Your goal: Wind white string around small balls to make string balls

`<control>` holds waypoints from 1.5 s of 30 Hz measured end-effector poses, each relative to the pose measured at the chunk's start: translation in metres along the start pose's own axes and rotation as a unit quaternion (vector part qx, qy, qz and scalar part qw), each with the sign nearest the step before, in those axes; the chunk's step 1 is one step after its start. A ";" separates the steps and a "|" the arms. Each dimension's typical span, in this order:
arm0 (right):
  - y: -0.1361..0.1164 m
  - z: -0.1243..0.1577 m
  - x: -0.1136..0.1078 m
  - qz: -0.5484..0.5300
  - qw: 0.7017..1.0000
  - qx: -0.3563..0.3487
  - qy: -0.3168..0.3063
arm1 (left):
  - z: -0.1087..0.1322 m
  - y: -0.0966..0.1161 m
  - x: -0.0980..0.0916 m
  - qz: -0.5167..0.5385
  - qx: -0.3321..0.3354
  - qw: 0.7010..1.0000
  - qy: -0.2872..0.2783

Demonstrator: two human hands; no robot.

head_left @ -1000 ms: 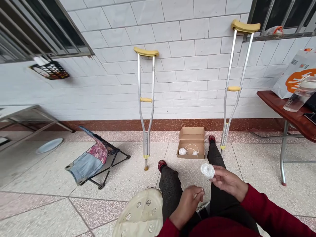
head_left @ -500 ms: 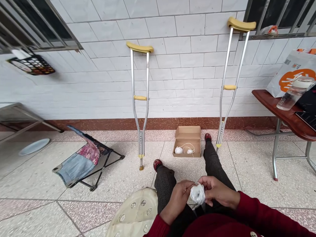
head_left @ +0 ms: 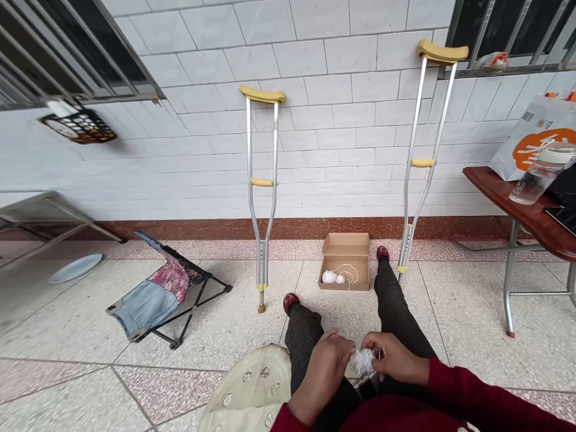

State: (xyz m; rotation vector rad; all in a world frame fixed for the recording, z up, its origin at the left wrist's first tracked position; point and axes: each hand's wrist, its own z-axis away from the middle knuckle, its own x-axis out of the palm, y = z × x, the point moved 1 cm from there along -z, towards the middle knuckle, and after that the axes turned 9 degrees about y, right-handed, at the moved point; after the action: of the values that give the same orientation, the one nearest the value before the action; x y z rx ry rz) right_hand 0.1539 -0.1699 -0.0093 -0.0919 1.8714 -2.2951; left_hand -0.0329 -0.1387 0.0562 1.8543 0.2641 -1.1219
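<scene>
In front of my lap, a small fluffy bundle of white yarn [head_left: 363,362] is gripped in the fingers of my right hand [head_left: 398,359]. My left hand [head_left: 327,363] is just to the left of it, fingers curled and pressed together; what they pinch, if anything, is too small to make out. Beyond my knees, an open cardboard box [head_left: 346,262] lies on the floor between my feet. Inside it are a white yarn ball [head_left: 329,276], a smaller white ball [head_left: 341,279] touching it, and a loose looping strand.
Two crutches [head_left: 261,216] [head_left: 422,163] lean on the tiled wall. A folding chair [head_left: 157,294] stands at left, a round pale stool [head_left: 245,393] beside my left leg. At right, a red-brown table [head_left: 508,192] bears a bottle [head_left: 537,177] and a bag [head_left: 531,141].
My left hand has shifted slightly left, off the yarn bundle's edge. The bundle has turned in my right hand, hiding its central hole. In the box, the small ball has moved against the larger one.
</scene>
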 end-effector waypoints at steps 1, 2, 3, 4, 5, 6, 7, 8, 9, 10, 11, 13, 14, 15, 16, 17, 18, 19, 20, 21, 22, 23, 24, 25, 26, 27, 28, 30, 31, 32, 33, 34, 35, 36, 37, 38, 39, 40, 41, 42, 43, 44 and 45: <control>-0.008 0.008 0.003 -0.038 0.999 0.014 -0.030 | -0.004 -0.001 -0.004 0.012 0.001 1.000 0.007; -0.018 0.015 0.004 -0.081 0.995 0.026 -0.044 | -0.007 -0.003 -0.004 0.030 -0.005 0.999 0.011; -0.029 0.019 0.003 -0.122 0.991 0.037 -0.042 | -0.010 -0.003 -0.002 0.052 -0.019 0.998 0.013; -0.040 0.020 0.002 -0.153 0.987 0.046 -0.028 | -0.010 -0.003 0.003 0.076 -0.037 0.996 0.015; -0.049 0.019 -0.001 -0.176 0.983 0.053 -0.006 | -0.010 -0.002 0.011 0.099 -0.054 0.993 0.016; -0.056 0.015 -0.005 -0.191 0.980 0.059 0.022 | -0.007 -0.001 0.020 0.119 -0.068 0.990 0.013; -0.059 0.010 -0.009 -0.200 0.976 0.064 0.053 | -0.004 0.001 0.030 0.132 -0.076 0.988 0.006; -0.059 0.002 -0.013 -0.203 0.973 0.067 0.083 | 0.000 0.004 0.039 0.135 -0.079 0.988 -0.007; -0.055 -0.006 -0.017 -0.198 0.971 0.066 0.112 | 0.005 0.006 0.047 0.126 -0.077 0.989 -0.024; -0.049 -0.014 -0.020 -0.183 0.971 0.058 0.141 | 0.009 0.009 0.054 0.108 -0.073 0.991 -0.041; -0.040 -0.021 -0.023 -0.155 0.973 0.043 0.164 | 0.013 0.011 0.057 0.084 -0.068 0.993 -0.057; -0.021 -0.029 -0.024 -0.070 0.982 0.005 0.175 | 0.016 0.015 0.056 0.030 -0.049 0.996 -0.072; -0.011 -0.029 -0.023 -0.025 0.987 -0.011 0.160 | 0.016 0.016 0.052 0.007 -0.036 0.997 -0.071; -0.001 -0.026 -0.021 0.011 0.991 -0.018 0.131 | 0.015 0.016 0.045 -0.010 -0.025 0.998 -0.063; 0.007 -0.021 -0.017 0.031 0.995 -0.016 0.092 | 0.013 0.015 0.038 -0.023 -0.016 0.998 -0.049; 0.013 -0.014 -0.013 0.032 0.998 -0.005 0.048 | 0.011 0.013 0.030 -0.032 -0.012 0.999 -0.031; 0.017 -0.007 -0.009 0.019 1.000 0.011 0.007 | 0.009 0.011 0.023 -0.037 -0.010 0.999 -0.014; 0.019 0.000 -0.004 -0.005 0.999 0.029 -0.027 | 0.007 0.008 0.017 -0.039 -0.010 0.999 0.002; 0.019 0.006 0.000 -0.034 0.997 0.046 -0.054 | 0.006 0.003 0.014 -0.036 -0.013 0.999 0.012; 0.017 0.010 0.003 -0.064 0.993 0.060 -0.073 | 0.006 -0.001 0.013 -0.029 -0.016 0.999 0.018; 0.012 0.013 0.006 -0.090 0.989 0.070 -0.089 | 0.006 -0.006 0.014 -0.019 -0.024 0.999 0.020; 0.005 0.016 0.008 -0.111 0.986 0.075 -0.099 | 0.006 -0.011 0.017 -0.005 -0.038 0.999 0.019; -0.004 0.016 0.008 -0.128 0.983 0.077 -0.103 | 0.007 -0.015 0.022 0.011 -0.053 0.998 0.019; -0.013 0.016 0.008 -0.141 0.982 0.078 -0.096 | 0.008 -0.019 0.028 0.030 -0.071 0.997 0.021; -0.024 0.014 0.006 -0.151 0.983 0.077 -0.077 | 0.010 -0.021 0.034 0.051 -0.086 0.995 0.023; -0.034 0.011 0.004 -0.158 0.984 0.075 -0.046 | 0.012 -0.021 0.041 0.071 -0.097 0.993 0.020; -0.042 0.005 0.001 -0.163 0.984 0.070 -0.004 | 0.014 -0.019 0.048 0.087 -0.105 0.991 0.013; -0.050 -0.010 -0.007 -0.161 0.984 0.059 0.058 | 0.020 -0.012 0.059 0.089 -0.103 0.991 -0.013; -0.049 -0.019 -0.011 -0.152 0.983 0.046 0.086 | 0.021 -0.007 0.062 0.073 -0.095 0.992 -0.026; -0.044 -0.026 -0.014 -0.128 0.985 0.035 0.113 | 0.022 -0.003 0.063 0.051 -0.081 0.995 -0.038; -0.036 -0.031 -0.017 -0.082 0.988 0.024 0.131 | 0.022 0.000 0.061 0.028 -0.064 0.997 -0.044; -0.026 -0.034 -0.018 -0.024 0.989 0.003 0.144 | 0.021 0.002 0.057 0.008 -0.045 0.998 -0.042; -0.017 -0.033 -0.018 0.039 0.988 -0.020 0.147 | 0.018 0.003 0.051 -0.006 -0.025 0.999 -0.034; -0.009 -0.029 -0.017 0.096 0.985 -0.043 0.139 | 0.014 0.002 0.043 -0.015 -0.008 1.000 -0.021; -0.002 -0.023 -0.013 0.135 0.981 -0.061 0.121 | 0.009 0.001 0.034 -0.019 0.007 1.000 -0.005; 0.001 -0.014 -0.009 0.150 0.982 -0.069 0.095 | 0.004 -0.001 0.025 -0.022 0.019 1.000 0.011; 0.001 -0.005 -0.004 0.137 0.987 -0.061 0.065 | -0.001 -0.004 0.017 -0.021 0.025 0.999 0.022; -0.002 0.004 0.000 0.099 0.994 -0.037 0.031 | -0.006 -0.006 0.012 -0.017 0.026 0.999 0.027; -0.008 0.013 0.004 0.045 0.999 -0.005 -0.001 | -0.010 -0.009 0.009 -0.007 0.020 0.999 0.025; -0.017 0.019 0.006 -0.014 0.999 0.028 -0.028 | -0.012 -0.012 0.008 0.007 0.006 1.000 0.021; -0.026 0.024 0.006 -0.069 0.995 0.057 -0.044 | -0.013 -0.013 0.011 0.022 -0.013 1.000 0.016; -0.035 0.026 0.004 -0.115 0.989 0.077 -0.048 | -0.013 -0.015 0.015 0.035 -0.032 0.999 0.009; -0.043 0.025 0.000 -0.151 0.984 0.091 -0.039 | -0.011 -0.015 0.022 0.045 -0.048 0.998 -0.001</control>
State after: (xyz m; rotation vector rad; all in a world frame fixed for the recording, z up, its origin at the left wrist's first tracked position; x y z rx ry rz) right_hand 0.1540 -0.1857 0.0383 -0.4641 1.6984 -2.6041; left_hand -0.0228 -0.1272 0.0319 1.7623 0.2286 -1.0323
